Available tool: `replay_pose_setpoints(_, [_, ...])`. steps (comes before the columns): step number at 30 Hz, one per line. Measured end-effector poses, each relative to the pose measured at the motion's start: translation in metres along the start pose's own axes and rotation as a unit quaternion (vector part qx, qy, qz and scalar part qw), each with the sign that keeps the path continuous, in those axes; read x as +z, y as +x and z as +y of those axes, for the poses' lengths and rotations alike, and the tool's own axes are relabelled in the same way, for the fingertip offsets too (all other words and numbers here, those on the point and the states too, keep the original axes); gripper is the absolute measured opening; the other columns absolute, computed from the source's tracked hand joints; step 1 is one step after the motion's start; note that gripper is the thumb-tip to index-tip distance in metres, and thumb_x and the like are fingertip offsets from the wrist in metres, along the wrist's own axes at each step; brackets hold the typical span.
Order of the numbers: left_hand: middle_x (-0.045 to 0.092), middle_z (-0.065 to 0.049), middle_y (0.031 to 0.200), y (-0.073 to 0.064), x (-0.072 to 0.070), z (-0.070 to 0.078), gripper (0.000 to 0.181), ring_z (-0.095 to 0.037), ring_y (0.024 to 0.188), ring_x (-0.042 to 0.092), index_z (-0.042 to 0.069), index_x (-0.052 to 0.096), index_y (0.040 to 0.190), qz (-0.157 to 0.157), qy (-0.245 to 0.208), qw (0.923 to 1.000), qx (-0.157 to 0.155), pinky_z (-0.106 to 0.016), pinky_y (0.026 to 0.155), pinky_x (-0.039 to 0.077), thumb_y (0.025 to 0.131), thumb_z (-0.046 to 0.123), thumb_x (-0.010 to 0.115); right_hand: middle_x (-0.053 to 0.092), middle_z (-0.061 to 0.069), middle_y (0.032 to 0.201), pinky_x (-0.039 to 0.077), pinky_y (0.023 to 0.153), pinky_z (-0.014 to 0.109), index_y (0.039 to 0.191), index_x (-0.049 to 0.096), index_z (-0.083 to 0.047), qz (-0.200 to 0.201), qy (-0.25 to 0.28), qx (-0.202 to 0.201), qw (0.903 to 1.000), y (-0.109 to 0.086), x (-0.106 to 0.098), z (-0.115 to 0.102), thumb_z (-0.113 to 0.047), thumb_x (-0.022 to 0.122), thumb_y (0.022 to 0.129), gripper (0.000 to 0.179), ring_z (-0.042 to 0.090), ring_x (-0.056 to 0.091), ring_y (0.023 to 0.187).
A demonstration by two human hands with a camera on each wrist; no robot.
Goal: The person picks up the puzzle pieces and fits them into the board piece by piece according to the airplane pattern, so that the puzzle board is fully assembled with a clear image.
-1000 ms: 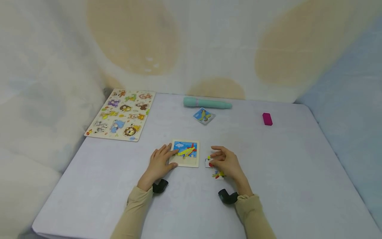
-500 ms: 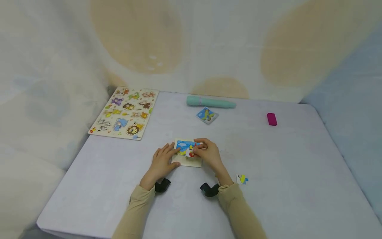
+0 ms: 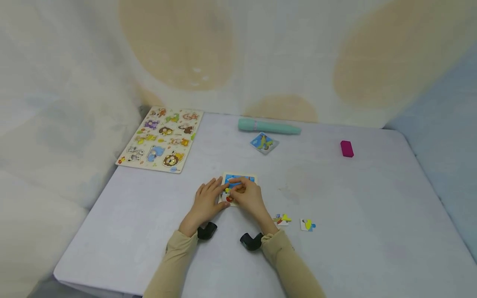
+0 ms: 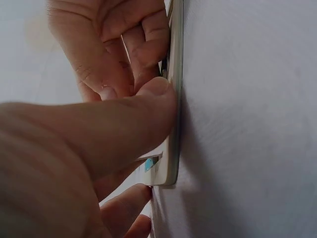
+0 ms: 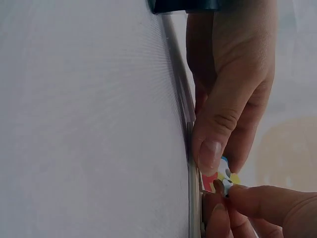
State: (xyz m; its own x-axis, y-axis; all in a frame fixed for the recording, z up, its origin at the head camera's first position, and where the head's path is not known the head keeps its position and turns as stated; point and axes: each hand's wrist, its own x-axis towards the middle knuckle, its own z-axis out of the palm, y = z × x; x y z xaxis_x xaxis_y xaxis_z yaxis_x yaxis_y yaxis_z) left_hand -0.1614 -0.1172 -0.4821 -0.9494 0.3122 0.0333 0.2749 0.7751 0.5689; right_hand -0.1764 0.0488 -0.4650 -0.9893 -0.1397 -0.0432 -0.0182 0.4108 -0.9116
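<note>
In the head view a small wooden puzzle board (image 3: 240, 173) with a blue sky picture lies on the table. My left hand (image 3: 206, 203) rests along its left side, fingers spread and fairly straight, the thumb at the near edge. My right hand (image 3: 249, 199) reaches over the board and pinches a red, yellow and white puzzle piece (image 5: 209, 181) between thumb and fingers, low on the board's near left part. A left fingertip touches that piece in the right wrist view. In the left wrist view, the left thumb (image 4: 156, 101) presses the board's rim. Much of the picture is hidden under the hands.
Two loose puzzle pieces, one multicoloured (image 3: 282, 219) and one yellow and blue (image 3: 307, 224), lie right of the right wrist. Farther back are an animal puzzle board (image 3: 160, 140), a picture tile (image 3: 264, 143), a mint-green tube (image 3: 269, 126) and a magenta block (image 3: 347, 149).
My right hand has picked up the red and yellow puzzle piece from the table, brought it left over the board and lowered it to the near left part. The left hand has stayed put.
</note>
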Motion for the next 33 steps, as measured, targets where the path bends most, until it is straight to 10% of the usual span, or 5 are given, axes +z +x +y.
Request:
replay_pose_setpoints(16, [0.037, -0.016, 0.154, 0.0, -0.001, 0.002, 0.059, -0.038, 0.145, 0.028, 0.013, 0.053, 0.139, 0.003, -0.003, 1.0, -0.001, -0.064, 0.115, 0.016, 0.085, 0.024, 0.073, 0.074, 0.006, 0.073, 0.054, 0.061, 0.024, 0.107, 0.07, -0.002, 0.054, -0.046, -0.02, 0.9972, 0.001, 0.005, 0.004, 0.001, 0.077, 0.073, 0.035, 0.011, 0.068, 0.062])
replay_pose_setpoints(23, [0.037, -0.015, 0.155, 0.0, -0.001, 0.002, 0.061, -0.037, 0.145, 0.028, 0.012, 0.051, 0.14, 0.003, -0.006, 1.0, 0.0, -0.062, 0.115, 0.016, 0.085, 0.024, 0.074, 0.073, 0.007, 0.079, 0.051, 0.059, 0.021, 0.124, 0.06, -0.002, 0.041, -0.051, -0.007, 0.9978, 0.001, 0.006, 0.003, 0.001, 0.076, 0.074, 0.053, 0.008, 0.065, 0.062])
replay_pose_setpoints(33, [0.037, -0.017, 0.154, 0.002, -0.001, 0.005, 0.056, -0.04, 0.145, 0.028, 0.013, 0.055, 0.137, -0.009, 0.005, 0.9999, -0.007, -0.065, 0.114, 0.016, 0.085, 0.022, 0.074, 0.074, 0.009, 0.082, 0.048, 0.068, 0.021, 0.122, 0.063, -0.007, 0.008, 0.001, 0.002, 1.0, -0.001, -0.02, 0.006, -0.013, 0.066, 0.089, 0.033, 0.01, 0.064, 0.073])
